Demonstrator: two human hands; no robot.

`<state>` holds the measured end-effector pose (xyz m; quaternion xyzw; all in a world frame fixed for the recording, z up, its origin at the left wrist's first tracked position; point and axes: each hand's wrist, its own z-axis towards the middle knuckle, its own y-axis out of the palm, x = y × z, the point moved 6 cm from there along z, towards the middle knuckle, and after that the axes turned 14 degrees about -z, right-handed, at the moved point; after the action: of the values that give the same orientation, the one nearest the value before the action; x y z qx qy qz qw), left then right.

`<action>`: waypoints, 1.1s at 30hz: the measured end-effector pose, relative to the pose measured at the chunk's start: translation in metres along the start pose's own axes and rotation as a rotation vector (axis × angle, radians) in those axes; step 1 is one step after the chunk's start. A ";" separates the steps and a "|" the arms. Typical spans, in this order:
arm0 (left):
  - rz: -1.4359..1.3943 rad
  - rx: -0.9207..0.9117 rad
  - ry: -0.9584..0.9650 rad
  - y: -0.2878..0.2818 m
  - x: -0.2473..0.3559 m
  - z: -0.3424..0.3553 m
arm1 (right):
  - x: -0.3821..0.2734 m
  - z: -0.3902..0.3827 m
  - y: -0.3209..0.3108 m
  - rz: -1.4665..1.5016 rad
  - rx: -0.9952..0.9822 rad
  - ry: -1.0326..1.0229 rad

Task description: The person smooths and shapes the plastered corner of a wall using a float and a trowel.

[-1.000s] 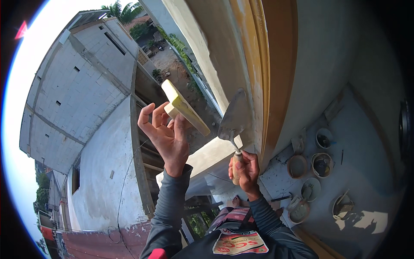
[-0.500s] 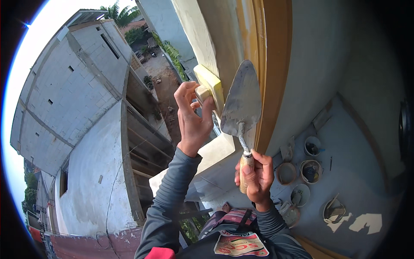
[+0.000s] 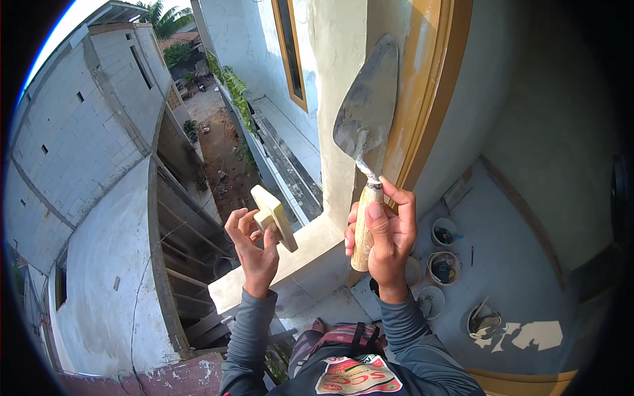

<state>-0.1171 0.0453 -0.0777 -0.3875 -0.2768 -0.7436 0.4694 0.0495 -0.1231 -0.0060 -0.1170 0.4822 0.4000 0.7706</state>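
The person's dark shirt is nearest, with a printed panel across the chest; two grey-sleeved forearms reach up past it. The right hand has its fingers closed around the wooden handle of a trowel, thumb laid along the grip. The grey blade points up and slightly right, in front of the strip of wall beside a brown wooden frame; whether it touches that strip, I cannot tell. The left hand is partly open, its thumb and bent fingers pinching the small block grip on the back of a pale yellow float. The float is tilted, to the left of the trowel and apart from it, over the far edge of a cream ledge.

Below, a bare foot shows near the shirt. To the right, several buckets sit on the grey floor, one with a stick in it, beside patches of sunlight. Beyond the ledge are a white wall with a narrow window, a strip of green plants, a dirt path, a grey block building and, farthest, a palm.
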 end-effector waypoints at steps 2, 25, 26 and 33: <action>0.003 0.007 0.018 -0.009 0.006 0.000 | 0.022 -0.021 0.000 0.062 0.035 0.076; -0.008 -0.198 0.584 0.129 0.152 0.129 | 0.054 -0.088 -0.040 0.030 -0.013 -0.001; -0.007 -0.183 0.550 0.128 0.140 0.120 | 0.052 -0.086 -0.040 0.019 -0.014 -0.008; -0.028 -0.143 0.080 0.090 -0.029 0.001 | -0.001 -0.066 -0.069 -0.504 0.072 -0.061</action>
<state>-0.0268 0.0232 -0.0971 -0.3862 -0.2092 -0.7827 0.4409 0.0564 -0.2062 -0.0527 -0.1939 0.4281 0.1811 0.8639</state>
